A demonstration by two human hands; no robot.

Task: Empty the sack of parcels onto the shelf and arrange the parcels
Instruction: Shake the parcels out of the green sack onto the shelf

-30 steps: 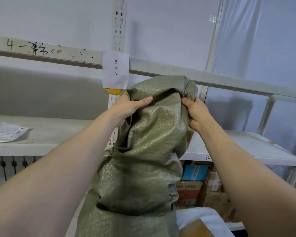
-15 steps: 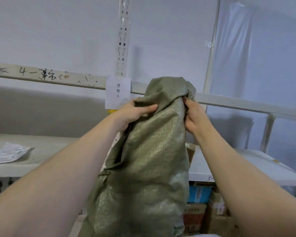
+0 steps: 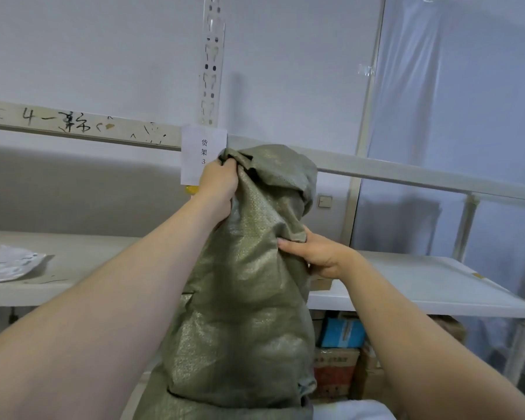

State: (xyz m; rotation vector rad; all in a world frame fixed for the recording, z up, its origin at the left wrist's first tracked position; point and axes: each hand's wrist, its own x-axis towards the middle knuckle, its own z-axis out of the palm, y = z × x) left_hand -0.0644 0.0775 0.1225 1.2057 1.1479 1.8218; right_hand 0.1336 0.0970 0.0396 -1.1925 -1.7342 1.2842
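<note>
Olive-green woven sack (image 3: 243, 298) hoisted before the white metal shelf (image 3: 422, 283).
At 9 o'clock a flat white plastic parcel (image 3: 9, 263) lies on the shelf. Your left hand (image 3: 219, 183) bunches the sack's top at 12 o'clock, fingers curled tight; your right hand (image 3: 319, 253) pinches a side fold at 3 o'clock. The weave may slip, and its lower end hangs below the shelf edge, so parcels could spill short.

Head-worn, forward-facing, close on sack (image 3: 240, 298)

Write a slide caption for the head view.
Left hand grips the bunched top of the green sack, right hand its side, before the white shelf.
</note>
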